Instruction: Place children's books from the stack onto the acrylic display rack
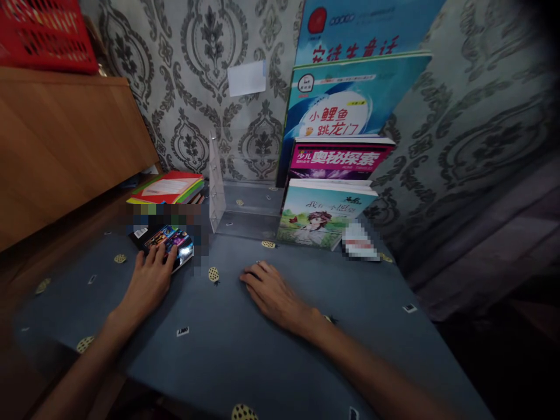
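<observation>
My left hand [154,271] rests with its fingers spread over the near edge of a dark book [164,239] with bright coloured pictures on its cover. The thumb is hard to make out. The book lies on the left of the blue table, and a blurred patch hides its far part. My right hand [271,294] lies palm down on the table, fingers loosely bent and holding nothing. Beyond it stands a clear acrylic book rack [217,186]. On its right side, several books stand in tiers, with a green illustrated book [321,216] at the front and a magenta book [341,160] behind.
A stack of colourful books [168,188] lies at the back left, beside a wooden cabinet [74,151] with a red basket [48,38] on top. A partly blurred white item [361,242] sits right of the rack. Patterned wallpaper [188,87] backs the blue table [210,361].
</observation>
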The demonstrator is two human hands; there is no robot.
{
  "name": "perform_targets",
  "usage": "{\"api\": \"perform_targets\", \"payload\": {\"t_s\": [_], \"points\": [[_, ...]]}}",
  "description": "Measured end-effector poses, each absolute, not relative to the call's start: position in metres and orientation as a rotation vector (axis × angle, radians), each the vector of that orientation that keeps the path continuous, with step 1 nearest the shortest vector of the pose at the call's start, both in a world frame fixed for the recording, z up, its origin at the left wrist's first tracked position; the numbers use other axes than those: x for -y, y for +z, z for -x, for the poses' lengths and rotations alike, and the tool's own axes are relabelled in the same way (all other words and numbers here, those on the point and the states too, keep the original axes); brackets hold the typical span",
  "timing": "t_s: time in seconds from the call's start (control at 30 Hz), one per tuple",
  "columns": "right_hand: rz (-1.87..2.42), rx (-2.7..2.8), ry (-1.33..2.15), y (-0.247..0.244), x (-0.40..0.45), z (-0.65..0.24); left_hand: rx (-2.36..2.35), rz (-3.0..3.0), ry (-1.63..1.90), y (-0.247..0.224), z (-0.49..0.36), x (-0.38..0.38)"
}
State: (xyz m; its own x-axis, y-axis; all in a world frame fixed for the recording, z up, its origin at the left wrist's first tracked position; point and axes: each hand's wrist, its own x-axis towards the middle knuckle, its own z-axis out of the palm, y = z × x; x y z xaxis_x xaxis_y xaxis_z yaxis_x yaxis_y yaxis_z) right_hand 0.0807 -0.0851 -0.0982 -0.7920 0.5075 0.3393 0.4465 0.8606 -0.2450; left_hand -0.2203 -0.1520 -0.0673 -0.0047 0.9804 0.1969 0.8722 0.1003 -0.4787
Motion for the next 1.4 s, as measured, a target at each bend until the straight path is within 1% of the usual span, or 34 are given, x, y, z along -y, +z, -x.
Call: {"api": "perform_targets", "payload": {"t_s": [0.23, 0.37, 0.47, 0.53, 0.6, 0.7, 0.83, 0.93, 1.1, 1.23, 1.4], "points": [[0.723, 2.649, 0.204, -0.095, 0.087, -0.081, 2.053, 1.923, 0.457, -0.063, 0.189, 0.174], [0.7, 2.633, 0.194, -0.095, 0.087, -0.082, 2.093, 2.106, 0.432, -0.053, 0.192, 0.181], [0.691, 2.637, 0.201, -0.096, 0.086, -0.082, 2.178, 2.367, 0.316, -0.046, 0.218, 0.173], [0.694, 2.643, 0.197, -0.097, 0.086, -0.081, 2.239, 2.419, 0.128, -0.043, 0.241, 0.158], [0.69, 2.645, 0.193, -0.097, 0.087, -0.082, 2.327, 2.266, -0.031, -0.045, 0.262, 0.14], [0.677, 2.641, 0.178, -0.098, 0.09, -0.088, 2.464, 1.986, -0.094, -0.053, 0.287, 0.117], [0.708, 2.615, 0.176, -0.1, 0.096, -0.108, 2.386, 2.077, -0.254, -0.068, 0.308, 0.105], [0.784, 2.549, 0.253, -0.102, 0.099, -0.124, 2.355, 2.069, -0.284, -0.074, 0.311, 0.108], [0.907, 2.365, 0.395, -0.109, 0.098, -0.134, 2.333, 2.099, -0.192, -0.068, 0.276, 0.118], [1.015, 2.218, 0.469, -0.114, 0.091, -0.135, 2.335, 2.112, -0.015, -0.057, 0.216, 0.132], [1.141, 2.112, 0.462, -0.115, 0.075, -0.146, 2.161, 2.207, 0.058, -0.049, 0.147, 0.15]]}}
